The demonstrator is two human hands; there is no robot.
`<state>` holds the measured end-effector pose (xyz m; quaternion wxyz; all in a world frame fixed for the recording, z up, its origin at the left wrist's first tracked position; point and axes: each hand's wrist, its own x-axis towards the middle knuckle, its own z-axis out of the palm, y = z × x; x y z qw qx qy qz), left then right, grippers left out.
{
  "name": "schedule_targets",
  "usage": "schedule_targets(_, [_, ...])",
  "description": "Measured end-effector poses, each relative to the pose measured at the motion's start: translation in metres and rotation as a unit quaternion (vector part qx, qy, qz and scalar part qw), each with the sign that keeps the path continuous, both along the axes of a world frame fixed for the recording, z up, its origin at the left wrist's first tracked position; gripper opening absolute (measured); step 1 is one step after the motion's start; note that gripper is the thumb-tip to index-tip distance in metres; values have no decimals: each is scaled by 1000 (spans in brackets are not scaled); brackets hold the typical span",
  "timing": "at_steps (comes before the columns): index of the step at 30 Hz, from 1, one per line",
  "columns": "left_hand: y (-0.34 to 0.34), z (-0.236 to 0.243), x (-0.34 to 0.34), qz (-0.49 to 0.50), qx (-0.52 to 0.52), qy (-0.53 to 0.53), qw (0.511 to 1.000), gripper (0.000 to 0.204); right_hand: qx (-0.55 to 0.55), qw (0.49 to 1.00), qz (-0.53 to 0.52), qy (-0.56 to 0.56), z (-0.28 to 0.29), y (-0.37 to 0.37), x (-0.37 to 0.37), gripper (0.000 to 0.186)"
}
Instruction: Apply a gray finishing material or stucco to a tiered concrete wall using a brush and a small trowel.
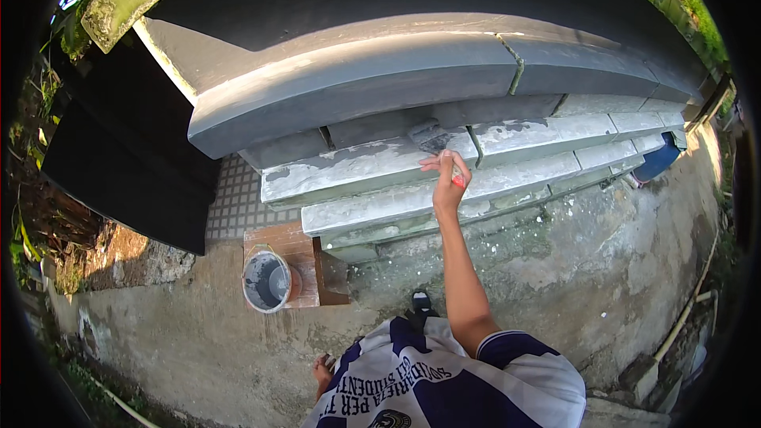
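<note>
My right hand is closed around a wide paintbrush, its arm stretched out over the concrete steps. The brush's dark, paint-covered head touches the upper step, close to where its top meets the riser behind. A bit of red shows at my palm, apparently part of the handle. Patches of dark grey paint lie along the back of this pale step. My left hand hangs low beside my shirt, small in view, fingers loosely apart, with nothing visible in it. A bucket with grey paint inside stands at the left.
The bucket rests on a brown wooden stool or box. A lower pale step runs below the upper one. Above them juts a grey-painted ledge. A dark panel stands left of tiled flooring. A blue container sits at the far right.
</note>
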<state>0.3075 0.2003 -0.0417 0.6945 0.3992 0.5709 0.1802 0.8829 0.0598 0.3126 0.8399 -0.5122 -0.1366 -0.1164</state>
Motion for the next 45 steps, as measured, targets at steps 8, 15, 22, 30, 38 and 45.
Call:
schedule_targets(8, [6, -6, -32, -28, -7, 48, 998, 31, -68, 997, 12, 41, 8, -44, 28, 26])
schedule_targets(15, [28, -14, -44, -84, 11, 66, 994, 32, -54, 991, -117, 28, 7, -67, 49, 26])
schedule_targets(22, [26, -6, -9, 4, -68, 43, 997, 26, -28, 994, -107, 24, -2, -70, 55, 27])
schedule_targets(30, [16, -7, -11, -99, 16, 34, 994, 35, -1, 999, -32, 33, -4, -81, 68, 29])
schedule_targets(38, [18, -3, -4, -50, -30, 47, 997, 31, -85, 994, 63, 6, 4, -78, 54, 32])
schedule_targets(45, [12, 26, 35, -54, -30, 47, 997, 34, -72, 997, -4, -9, -5, -26, 24, 30])
